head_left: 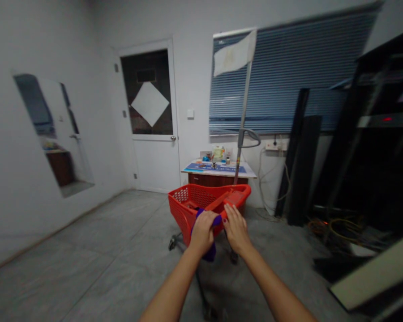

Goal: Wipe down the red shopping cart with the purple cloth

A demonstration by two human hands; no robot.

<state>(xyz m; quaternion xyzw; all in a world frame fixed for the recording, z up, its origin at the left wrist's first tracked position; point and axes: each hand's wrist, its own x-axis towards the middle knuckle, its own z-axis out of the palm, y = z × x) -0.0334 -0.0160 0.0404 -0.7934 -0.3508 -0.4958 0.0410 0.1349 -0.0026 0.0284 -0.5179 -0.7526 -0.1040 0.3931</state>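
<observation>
A red plastic shopping cart (177, 210) with a perforated basket stands on wheels right in front of me. My left hand (203, 230) is closed around a purple cloth (209, 255) and presses it against the near rim of the cart. Part of the cloth hangs below the hand, and another bit pokes out beside the fingers. Close to its right, my right hand (235, 226) lies on the cart's handle edge, fingers stretched forward over the red plastic and thumb apart. A grey pole (244, 107) with a white flag (235, 56) rises behind the cart.
Behind the cart is a small table (218, 169) bearing several small items. A white door (154, 163) is at the back left, and a mirror (58, 138) hangs on the left wall. Dark panels (304, 170), coiled cables (344, 229) and a rack (386, 120) occupy the right side.
</observation>
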